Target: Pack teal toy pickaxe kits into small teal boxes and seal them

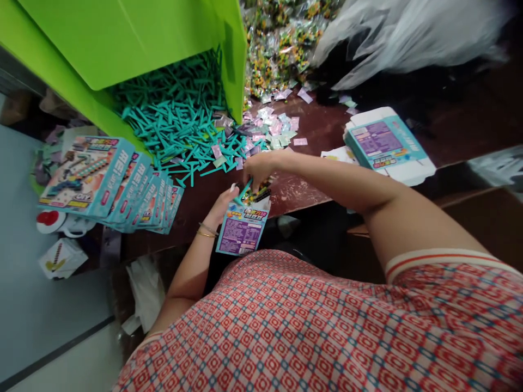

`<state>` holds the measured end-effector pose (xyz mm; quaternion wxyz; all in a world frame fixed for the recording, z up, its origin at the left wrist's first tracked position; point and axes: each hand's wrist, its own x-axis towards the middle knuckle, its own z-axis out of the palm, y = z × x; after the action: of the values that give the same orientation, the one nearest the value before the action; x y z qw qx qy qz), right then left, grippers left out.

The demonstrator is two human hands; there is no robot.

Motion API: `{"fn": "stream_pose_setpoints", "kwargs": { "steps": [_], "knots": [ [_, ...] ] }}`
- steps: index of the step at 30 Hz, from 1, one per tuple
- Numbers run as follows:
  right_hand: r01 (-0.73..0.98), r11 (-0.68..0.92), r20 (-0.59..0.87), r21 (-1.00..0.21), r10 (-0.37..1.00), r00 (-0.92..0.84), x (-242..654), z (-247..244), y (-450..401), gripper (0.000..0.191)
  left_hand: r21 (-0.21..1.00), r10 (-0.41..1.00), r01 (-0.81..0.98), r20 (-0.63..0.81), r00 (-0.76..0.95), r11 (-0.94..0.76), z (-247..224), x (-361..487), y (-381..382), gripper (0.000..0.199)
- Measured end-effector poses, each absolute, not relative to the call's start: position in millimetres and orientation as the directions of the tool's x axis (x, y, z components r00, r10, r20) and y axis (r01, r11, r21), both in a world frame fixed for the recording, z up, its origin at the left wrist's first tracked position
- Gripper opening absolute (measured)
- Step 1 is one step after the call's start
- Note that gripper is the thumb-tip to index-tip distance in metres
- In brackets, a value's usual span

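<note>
My left hand (223,206) is closed on the left side of a blue and purple box (242,231), held upright at the table's front edge with its top open. Above that opening is my right hand (261,167), fingers pointing down and pressed together around a teal plastic piece (246,190) that enters the box. Bags of small orange, green and dark beads show at the box mouth. Just beyond my hands lie a heap of teal plastic pieces (175,128) and many small pastel packets (278,128).
A bright green bin (122,43) stands over the teal heap. Packed boxes (90,174) lean in a row at the left. Flat unfilled cartons (384,141) lie at the right. Bead bags (281,49) and a white plastic bag (392,38) are at the back.
</note>
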<state>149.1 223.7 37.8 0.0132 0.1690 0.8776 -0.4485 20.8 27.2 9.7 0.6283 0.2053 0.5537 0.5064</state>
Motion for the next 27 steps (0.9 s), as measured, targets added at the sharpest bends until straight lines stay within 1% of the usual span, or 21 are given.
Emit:
{"fn": "stream_pose_setpoints", "kwargs": {
  "steps": [3, 5, 6, 8, 11, 13, 16, 17, 19, 21, 23, 24, 26, 27],
  "knots": [
    [0.152, 0.72, -0.122, -0.677, 0.094, -0.988, 152, 42, 196, 0.022, 0.823, 0.85, -0.369, -0.508, -0.14, 0.431, 5, 20, 22, 0.062],
    [0.068, 0.789, -0.084, -0.61, 0.022, -0.996, 156, 44, 186, 0.021, 0.818, 0.831, -0.37, -0.528, -0.177, 0.441, 1, 17, 17, 0.056],
    [0.046, 0.814, -0.068, -0.579, 0.007, -0.998, 158, 45, 183, 0.025, 0.814, 0.822, -0.375, -0.536, -0.191, 0.444, -1, 15, 15, 0.054],
    [0.028, 0.857, -0.014, -0.514, 0.025, -1.0, 163, 46, 179, 0.03, 0.813, 0.815, -0.383, -0.54, -0.211, 0.439, -2, 13, 11, 0.052],
    [0.048, 0.907, 0.09, -0.418, 0.094, -0.992, 166, 42, 166, 0.021, 0.819, 0.808, -0.399, -0.531, -0.256, 0.411, -4, 13, 9, 0.048],
    [0.046, 0.912, 0.122, -0.408, 0.104, -0.987, 168, 35, 152, 0.02, 0.825, 0.799, -0.407, -0.524, -0.294, 0.391, -6, 15, 8, 0.043],
    [0.019, 0.898, 0.11, -0.439, 0.075, -0.991, 171, 24, 135, 0.022, 0.829, 0.782, -0.416, -0.522, -0.34, 0.373, -12, 14, 10, 0.032],
    [0.025, 0.891, 0.105, -0.453, 0.082, -0.991, 172, 22, 132, 0.021, 0.828, 0.775, -0.421, -0.525, -0.351, 0.37, -14, 14, 10, 0.031],
    [0.058, 0.855, 0.128, -0.516, 0.144, -0.981, 175, 20, 132, 0.016, 0.825, 0.763, -0.431, -0.53, -0.368, 0.366, -18, 11, 10, 0.031],
    [0.072, 0.761, 0.203, -0.645, 0.261, -0.944, 177, 24, 137, 0.015, 0.82, 0.749, -0.447, -0.537, -0.387, 0.357, -20, 7, 9, 0.033],
    [0.055, 0.595, 0.284, -0.802, 0.46, -0.841, 177, 31, 142, 0.016, 0.812, 0.733, -0.474, -0.545, -0.407, 0.341, -22, 5, 8, 0.035],
    [0.029, 0.491, 0.292, -0.87, 0.564, -0.773, 176, 34, 143, 0.02, 0.808, 0.726, -0.488, -0.548, -0.415, 0.331, -22, 4, 6, 0.035],
    [-0.029, 0.283, 0.229, -0.959, 0.705, -0.672, 172, 36, 141, 0.035, 0.805, 0.722, -0.508, -0.545, -0.426, 0.308, -21, 4, 3, 0.036],
    [-0.046, 0.198, 0.18, -0.979, 0.734, -0.655, 169, 35, 137, 0.043, 0.81, 0.728, -0.507, -0.534, -0.43, 0.295, -19, 4, 1, 0.036]
  ]
}}
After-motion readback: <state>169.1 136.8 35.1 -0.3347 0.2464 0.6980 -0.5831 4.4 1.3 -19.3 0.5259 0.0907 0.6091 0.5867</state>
